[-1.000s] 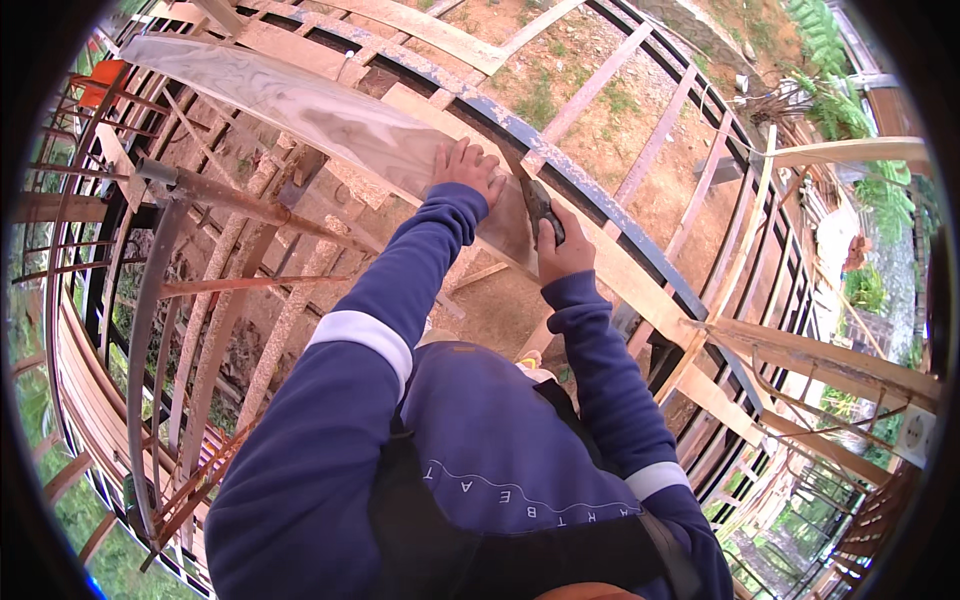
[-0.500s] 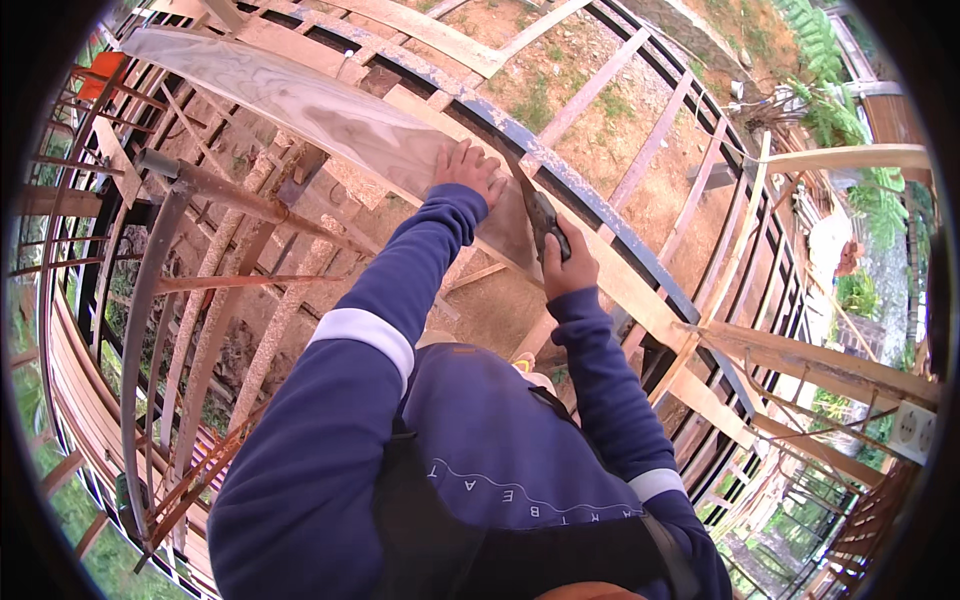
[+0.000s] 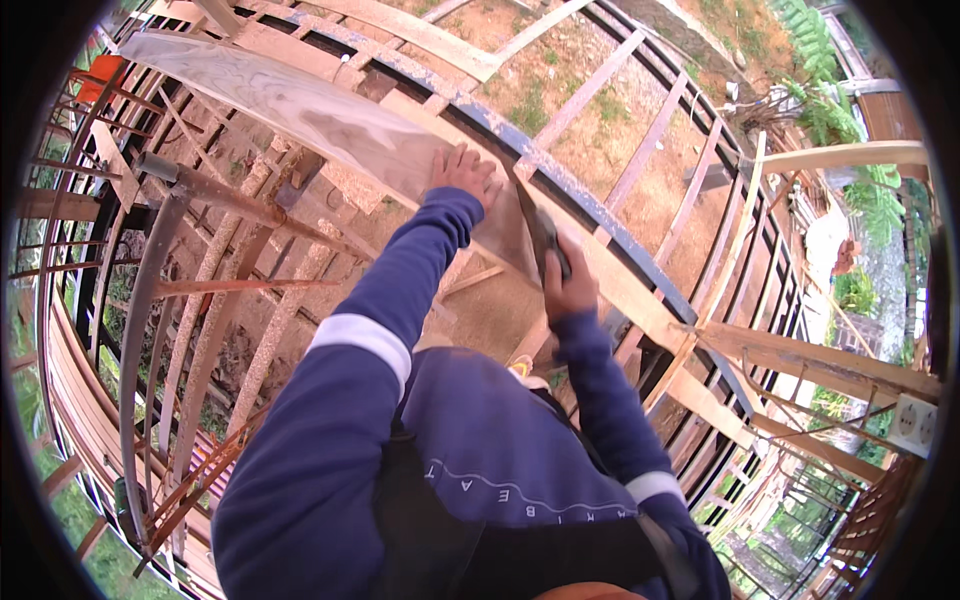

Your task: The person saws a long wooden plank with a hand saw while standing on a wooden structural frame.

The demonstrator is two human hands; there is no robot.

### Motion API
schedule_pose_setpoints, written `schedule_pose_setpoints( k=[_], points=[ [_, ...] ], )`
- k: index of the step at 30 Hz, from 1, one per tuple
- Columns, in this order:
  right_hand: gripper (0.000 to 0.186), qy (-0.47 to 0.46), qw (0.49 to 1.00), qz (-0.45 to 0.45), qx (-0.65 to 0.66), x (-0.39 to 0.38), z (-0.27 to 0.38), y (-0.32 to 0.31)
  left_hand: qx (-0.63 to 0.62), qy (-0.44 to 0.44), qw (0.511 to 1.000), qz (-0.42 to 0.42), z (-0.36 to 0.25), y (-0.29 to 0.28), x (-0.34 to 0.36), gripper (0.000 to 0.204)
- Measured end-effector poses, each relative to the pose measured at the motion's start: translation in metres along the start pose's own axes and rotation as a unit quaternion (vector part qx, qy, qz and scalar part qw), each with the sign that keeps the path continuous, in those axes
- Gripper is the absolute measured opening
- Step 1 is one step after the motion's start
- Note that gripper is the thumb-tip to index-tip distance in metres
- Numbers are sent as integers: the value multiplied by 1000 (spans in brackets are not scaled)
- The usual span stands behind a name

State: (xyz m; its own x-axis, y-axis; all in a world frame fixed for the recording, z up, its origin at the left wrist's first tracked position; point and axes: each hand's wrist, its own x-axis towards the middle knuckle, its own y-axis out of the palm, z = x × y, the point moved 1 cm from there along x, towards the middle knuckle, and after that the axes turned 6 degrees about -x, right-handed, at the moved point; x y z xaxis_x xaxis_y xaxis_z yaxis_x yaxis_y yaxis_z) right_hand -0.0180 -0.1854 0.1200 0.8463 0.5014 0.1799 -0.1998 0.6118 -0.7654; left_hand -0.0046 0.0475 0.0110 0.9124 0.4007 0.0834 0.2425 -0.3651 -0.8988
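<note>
A wide plank (image 3: 330,115) with wavy grain runs from the far left to the middle, lying across the framework. My left hand (image 3: 465,175) lies on it near its close end, palm down with the fingers spread. Just right of that hand, my right hand (image 3: 571,280) is wrapped round the dark handle of a handsaw (image 3: 538,225). The saw's blade stands edge-on at the plank's end and points away from me. Whether the teeth are in a cut is too small to tell.
Below the plank, a rusty metal pipe frame (image 3: 235,200) stands at left. A grey-edged beam (image 3: 590,205) with slats beyond it crosses behind the saw. Wooden bars (image 3: 820,358) and a white socket box (image 3: 912,430) are at right. An orange object (image 3: 98,78) sits far left.
My right hand and the saw have drawn a little back toward me. The left hand stays in about the same place on the plank.
</note>
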Motion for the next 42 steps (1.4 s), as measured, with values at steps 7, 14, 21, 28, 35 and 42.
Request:
schedule_pose_setpoints(
  k=[7, 14, 21, 28, 35, 42],
  points=[
    [35, 24, 999, -2, 26, -59, -4, -41, 7, 8, 1000, 0, -14, -4, 5, 44],
    [37, 24, 999, 28, -15, -6, 11, -12, -2, 4, 999, -34, 3, -8, 9, 42],
    [38, 16, 999, 12, -31, -33, -5, -31, 1, 12, 1000, -27, -14, 2, 4, 42],
    [39, 15, 999, 36, -7, -16, 9, -23, 5, 15, 999, -32, 5, 3, 0, 44],
    [37, 89, 995, 41, 7, -3, 1, -28, 10, 9, 1000, -18, -25, 0, 8, 43],
    [37, 50, 998, 49, 11, -36, 16, -40, 14, -11, 998, 53, 1, -9, 5, 50]
  ],
)
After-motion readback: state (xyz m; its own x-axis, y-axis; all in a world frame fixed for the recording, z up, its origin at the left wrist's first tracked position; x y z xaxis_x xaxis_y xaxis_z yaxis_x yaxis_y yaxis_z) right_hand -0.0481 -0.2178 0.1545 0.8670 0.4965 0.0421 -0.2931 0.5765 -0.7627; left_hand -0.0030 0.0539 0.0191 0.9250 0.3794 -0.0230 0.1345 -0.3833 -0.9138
